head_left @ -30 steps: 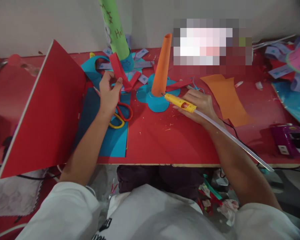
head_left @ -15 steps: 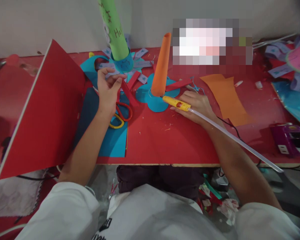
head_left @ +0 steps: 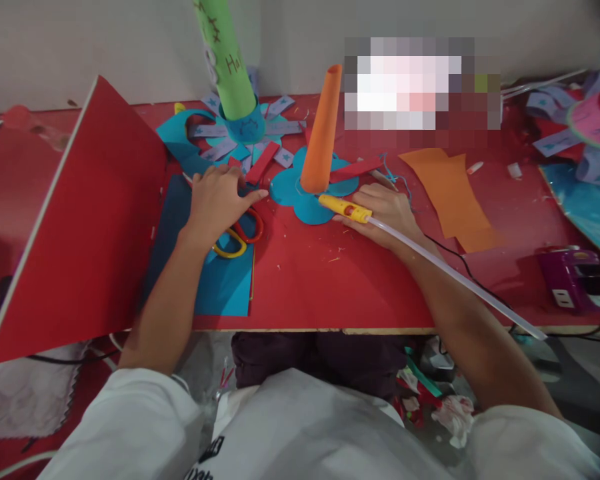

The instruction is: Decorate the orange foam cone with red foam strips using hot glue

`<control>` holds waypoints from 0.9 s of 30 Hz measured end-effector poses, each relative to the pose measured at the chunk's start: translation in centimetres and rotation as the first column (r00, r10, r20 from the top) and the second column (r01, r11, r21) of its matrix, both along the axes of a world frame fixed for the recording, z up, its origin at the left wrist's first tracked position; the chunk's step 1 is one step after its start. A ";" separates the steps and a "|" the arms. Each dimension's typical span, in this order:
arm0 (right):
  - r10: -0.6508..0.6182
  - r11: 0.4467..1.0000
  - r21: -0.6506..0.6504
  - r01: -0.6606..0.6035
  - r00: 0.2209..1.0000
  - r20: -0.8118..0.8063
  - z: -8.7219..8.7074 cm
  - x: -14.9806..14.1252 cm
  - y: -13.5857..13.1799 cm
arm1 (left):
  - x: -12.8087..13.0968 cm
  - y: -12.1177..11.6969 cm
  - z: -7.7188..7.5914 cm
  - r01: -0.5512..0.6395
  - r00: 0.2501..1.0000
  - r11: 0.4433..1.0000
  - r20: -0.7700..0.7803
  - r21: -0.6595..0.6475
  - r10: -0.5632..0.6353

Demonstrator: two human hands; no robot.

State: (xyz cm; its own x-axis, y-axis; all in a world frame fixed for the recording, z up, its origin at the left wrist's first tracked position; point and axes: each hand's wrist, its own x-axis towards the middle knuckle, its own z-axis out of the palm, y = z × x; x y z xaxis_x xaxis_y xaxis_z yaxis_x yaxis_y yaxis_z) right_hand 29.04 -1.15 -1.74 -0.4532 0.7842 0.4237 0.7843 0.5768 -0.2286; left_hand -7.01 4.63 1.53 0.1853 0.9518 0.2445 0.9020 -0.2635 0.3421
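My right hand (head_left: 387, 210) grips a yellow glue gun (head_left: 341, 207) with a long clear glue stick (head_left: 455, 277) trailing back over my forearm. Its nozzle points at the base of an upright orange paper cone (head_left: 323, 130) standing on a blue flower-shaped paper (head_left: 300, 197). My left hand (head_left: 217, 200) lies palm down on the red table, fingers stretched out toward a folded red paper strip (head_left: 261, 163). Red and yellow scissors (head_left: 237, 233) lie partly under that hand.
A large red sheet (head_left: 75, 227) leans up at the left. A green paper tube (head_left: 227, 60) stands on blue and lilac petals at the back. Orange paper (head_left: 450, 190) lies to the right, a purple device (head_left: 575, 277) near the front right edge, a blue sheet (head_left: 225, 287) under the scissors.
My left hand let go of the red paper strip, which now lies on the table, and came down flat over the scissors. The glue gun shifted slightly left and lower.
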 end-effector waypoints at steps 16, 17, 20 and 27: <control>-0.058 0.998 -0.019 0.059 0.997 0.058 0.1 -0.2 -0.2 | 0.9 0.7 0.0 0.027 0.996 0.957 -0.077 -0.288 -0.051; -0.060 0.997 -0.037 0.063 0.996 0.066 0.2 -0.1 -0.2 | 1.0 0.7 0.1 0.029 0.995 0.957 -0.078 -0.289 -0.054; -0.060 0.996 -0.060 0.064 0.996 0.064 0.4 0.2 -0.2 | 1.0 0.7 0.4 0.057 0.997 0.974 -0.032 -0.220 -0.066; -0.048 0.996 -0.074 0.053 0.997 0.064 0.8 0.5 -0.1 | 0.0 1.4 -0.1 0.135 0.944 0.985 0.287 0.106 -0.161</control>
State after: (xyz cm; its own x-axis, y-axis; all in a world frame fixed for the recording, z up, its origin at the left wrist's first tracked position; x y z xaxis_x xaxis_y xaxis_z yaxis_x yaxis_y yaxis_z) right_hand 29.50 -1.27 -0.92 -0.4355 0.8357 0.3346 0.8261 0.5187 -0.2203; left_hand -7.04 6.07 1.42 0.2305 0.8928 0.3871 0.7134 -0.4256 0.5567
